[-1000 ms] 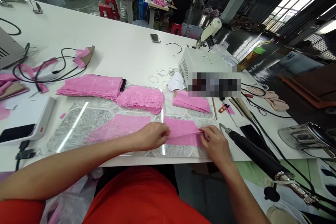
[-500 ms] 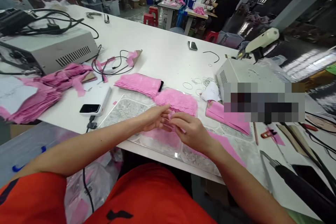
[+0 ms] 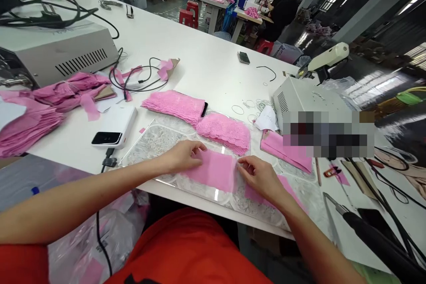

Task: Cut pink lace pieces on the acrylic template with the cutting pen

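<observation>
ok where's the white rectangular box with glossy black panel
The box sits left in the head view, on the white table, between heaped pink fabric and grey marbled mat.

My left hand [image 3: 189, 155] covered the far left corner of the pink piece [image 3: 214, 171], and I couldn't tell whether my right hand [image 3: 254, 173] touched its other end. My right wrist hid part of a second pink piece [image 3: 293, 191]. Blurred squares masked the front of one grey box [image 3: 309, 97]. The left edge cut off another grey box [image 3: 76, 53] and a pink bundle [image 3: 29, 122]; the lower right corner cropped a black handle [image 3: 372, 233]. Beneath the lacy stack [image 3: 175, 105], only a sliver of something black [image 3: 205, 109] showed. The display [image 3: 106, 138] was too small to read.
</observation>
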Demonstrator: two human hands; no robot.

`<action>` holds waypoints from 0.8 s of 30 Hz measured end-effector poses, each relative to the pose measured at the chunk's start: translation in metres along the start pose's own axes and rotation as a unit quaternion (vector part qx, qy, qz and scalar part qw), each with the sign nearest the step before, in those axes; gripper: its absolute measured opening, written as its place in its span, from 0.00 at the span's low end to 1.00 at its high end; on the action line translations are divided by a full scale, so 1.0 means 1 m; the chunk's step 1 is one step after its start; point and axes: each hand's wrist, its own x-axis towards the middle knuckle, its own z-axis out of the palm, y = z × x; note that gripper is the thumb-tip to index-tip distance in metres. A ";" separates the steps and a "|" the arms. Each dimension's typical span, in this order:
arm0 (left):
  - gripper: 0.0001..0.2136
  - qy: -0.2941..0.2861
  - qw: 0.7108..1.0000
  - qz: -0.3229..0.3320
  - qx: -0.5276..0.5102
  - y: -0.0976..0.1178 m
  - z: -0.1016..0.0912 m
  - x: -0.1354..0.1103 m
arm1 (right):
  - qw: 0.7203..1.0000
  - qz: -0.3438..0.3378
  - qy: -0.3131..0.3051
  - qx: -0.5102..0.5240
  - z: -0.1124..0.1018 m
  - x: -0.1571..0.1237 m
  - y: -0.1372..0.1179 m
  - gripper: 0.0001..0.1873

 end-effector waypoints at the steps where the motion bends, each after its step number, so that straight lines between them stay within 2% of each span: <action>1: 0.19 0.008 0.999 0.013 0.033 0.000 0.000 0.000 | 1.000 0.012 0.005 -0.007 0.003 -0.001 0.001 0.08; 5: 0.17 0.035 0.989 0.033 0.137 0.003 0.000 0.000 | 0.999 0.030 0.012 -0.015 0.014 0.002 -0.005 0.07; 12: 0.18 0.050 0.979 0.033 0.193 -0.002 -0.008 -0.005 | 0.999 0.045 -0.010 0.020 0.013 0.010 -0.013 0.08; 16: 0.18 0.062 0.971 0.061 0.224 -0.012 -0.010 -0.009 | 0.999 0.043 -0.006 0.003 0.013 0.013 -0.019 0.05; 19: 0.18 0.070 0.961 0.095 0.252 -0.020 -0.010 -0.012 | 1.000 -0.019 0.013 0.002 0.014 0.005 -0.024 0.04; 22: 0.18 0.074 0.953 0.118 0.271 -0.026 -0.010 -0.015 | 0.994 -0.105 0.007 -0.002 0.018 -0.013 -0.027 0.05; 24: 0.17 0.076 0.951 0.123 0.273 -0.028 -0.010 -0.016 | 0.990 -0.139 0.005 -0.022 0.022 -0.025 -0.027 0.06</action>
